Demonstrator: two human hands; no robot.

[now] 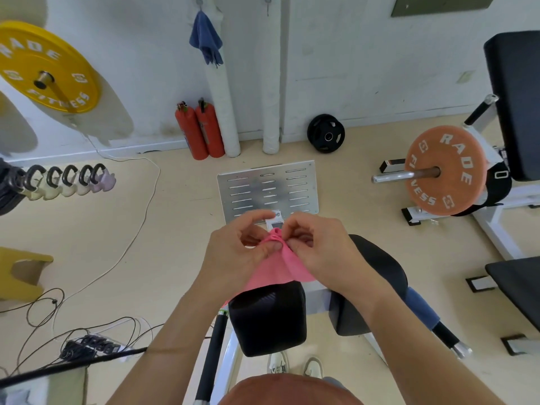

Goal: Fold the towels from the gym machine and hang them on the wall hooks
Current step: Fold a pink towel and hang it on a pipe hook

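Observation:
A pink towel (273,270) hangs bunched between my two hands above the black pads (267,320) of the gym machine. My left hand (236,249) pinches its top corner from the left. My right hand (317,247) pinches the same bunched corner from the right, and the two hands almost touch. A blue towel (206,40) hangs from a wall hook (199,2) straight ahead. A second hook (267,1) to its right is bare. Another blue towel (420,306) lies wrapped over the machine's right handle.
The machine's metal footplate (267,190) lies on the floor ahead. Two red extinguishers (198,130) and white pipes stand at the wall. An orange weight plate (445,171) is at right, a yellow plate (46,67) and kettlebells (70,181) at left, cables (87,343) on the floor.

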